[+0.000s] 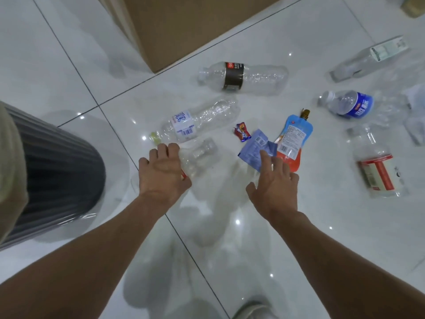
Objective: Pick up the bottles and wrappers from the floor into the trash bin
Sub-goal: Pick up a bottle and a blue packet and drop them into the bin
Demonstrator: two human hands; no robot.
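My left hand [161,173] is closed over the end of a small clear bottle [200,157] lying on the white tiled floor. My right hand [273,183] is open with fingers spread, and its index fingertip touches a blue wrapper [255,150]. Next to the wrapper lie an orange-blue spouted pouch [292,139] and a small red candy wrapper [241,132]. A clear bottle with a white label [195,123] lies just beyond my left hand. The dark grey ribbed trash bin [57,176] stands at the left.
Other bottles lie scattered: a black-labelled one [243,77], a blue-labelled one [349,104], a red-and-white-labelled one [377,171], and a clear one [368,58] at far right. A cardboard box [184,26] stands at the back.
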